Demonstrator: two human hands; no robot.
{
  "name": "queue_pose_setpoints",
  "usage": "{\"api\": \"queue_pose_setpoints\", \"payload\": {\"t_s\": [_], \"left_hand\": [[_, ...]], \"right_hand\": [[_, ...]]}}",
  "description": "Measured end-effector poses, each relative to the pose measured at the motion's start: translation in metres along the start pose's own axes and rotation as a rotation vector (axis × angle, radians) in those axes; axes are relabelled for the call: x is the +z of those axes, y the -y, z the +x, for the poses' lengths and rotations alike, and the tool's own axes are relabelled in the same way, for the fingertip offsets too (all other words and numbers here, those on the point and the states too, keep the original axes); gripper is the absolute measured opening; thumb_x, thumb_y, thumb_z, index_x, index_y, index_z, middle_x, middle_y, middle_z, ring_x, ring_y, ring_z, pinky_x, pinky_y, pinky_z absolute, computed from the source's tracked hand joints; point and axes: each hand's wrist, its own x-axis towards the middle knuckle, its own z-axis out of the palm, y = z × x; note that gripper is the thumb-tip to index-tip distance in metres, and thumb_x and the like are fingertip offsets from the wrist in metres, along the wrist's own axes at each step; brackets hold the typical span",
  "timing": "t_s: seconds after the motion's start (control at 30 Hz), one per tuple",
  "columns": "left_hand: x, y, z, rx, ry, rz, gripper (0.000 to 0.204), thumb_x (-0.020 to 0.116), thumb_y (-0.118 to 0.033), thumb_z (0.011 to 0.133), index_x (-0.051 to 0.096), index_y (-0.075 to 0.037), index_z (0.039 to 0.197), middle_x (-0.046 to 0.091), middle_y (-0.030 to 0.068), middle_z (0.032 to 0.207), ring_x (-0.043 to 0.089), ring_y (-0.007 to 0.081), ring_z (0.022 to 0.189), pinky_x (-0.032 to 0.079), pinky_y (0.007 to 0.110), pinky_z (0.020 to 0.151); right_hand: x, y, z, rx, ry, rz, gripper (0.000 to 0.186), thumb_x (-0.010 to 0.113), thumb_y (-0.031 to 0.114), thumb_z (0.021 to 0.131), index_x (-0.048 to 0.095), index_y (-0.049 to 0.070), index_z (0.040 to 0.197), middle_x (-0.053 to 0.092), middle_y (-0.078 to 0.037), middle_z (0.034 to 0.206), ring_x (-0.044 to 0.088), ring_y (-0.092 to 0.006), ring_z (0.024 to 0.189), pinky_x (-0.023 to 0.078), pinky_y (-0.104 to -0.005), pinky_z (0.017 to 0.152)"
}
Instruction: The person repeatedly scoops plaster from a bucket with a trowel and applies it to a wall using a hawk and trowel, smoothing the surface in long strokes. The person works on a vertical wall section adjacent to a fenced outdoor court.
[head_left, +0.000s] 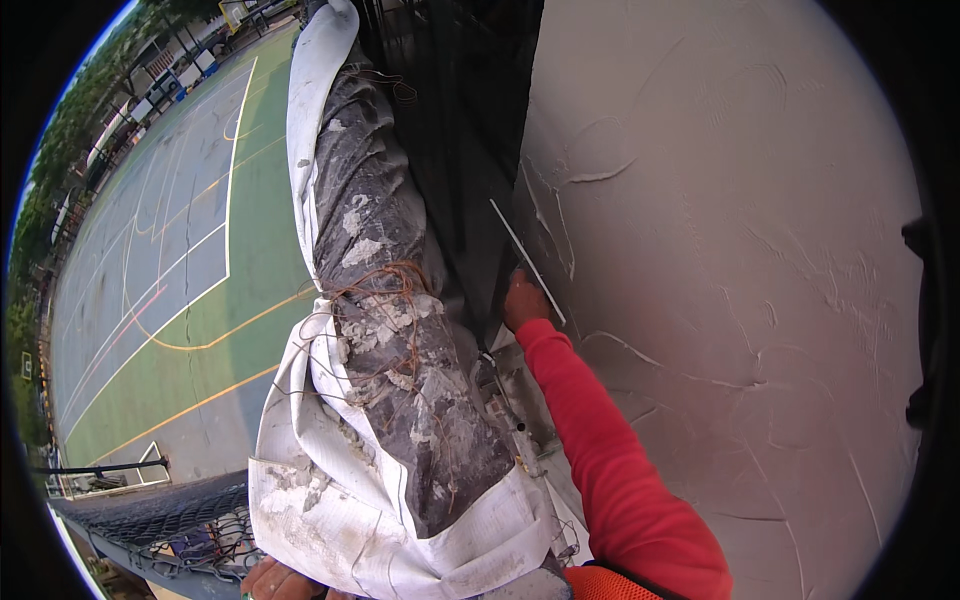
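My right hand (525, 300), at the end of a red sleeve, is closed on a plastering trowel (528, 262). The trowel shows edge-on as a thin pale strip beside the grey plastered wall (720, 240); its handle is hidden by my fingers. Ridges and curved smear lines mark the plaster around it. At the bottom edge, curled fingers of my left hand (280, 580) show below a white sheet (380, 565); what they grip is hidden.
A thick pole wrapped in dark plastic (385, 235), spattered with plaster and bound with rusty wire (395, 280), stands left of my right arm. Dark sheeting (465, 120) hangs behind it. Chain-link mesh (200, 515) lies lower left, with a green sports court (255, 190) far below.
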Motion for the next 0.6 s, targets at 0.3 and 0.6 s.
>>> {"api": "queue_pose_setpoints", "payload": {"t_s": [0.3,0.6], "left_hand": [[0.004,0.008,-0.003,-0.026,-0.045,-0.031,0.052,0.069,-0.047,0.093,0.075,0.000,0.114,0.070,0.0187,0.109,0.070,0.0353,0.101,0.056,0.048,0.091],[0.001,0.014,-0.007,-0.036,-0.072,-0.041,0.052,0.064,-0.048,0.097,0.075,0.000,0.113,0.071,0.0171,0.109,0.071,0.0336,0.100,0.058,0.046,0.090]], "right_hand": [[0.013,-0.051,0.002,0.040,0.069,-0.415,0.030,0.057,0.021,0.101,0.065,0.000,0.121,0.075,-0.024,0.114,0.073,-0.0390,0.111,0.058,-0.0477,0.096],[-0.031,-0.002,0.070,-0.005,-0.117,-0.326,0.029,0.049,0.020,0.104,0.066,0.001,0.117,0.076,-0.021,0.115,0.074,-0.0371,0.108,0.060,-0.0467,0.094]]}}
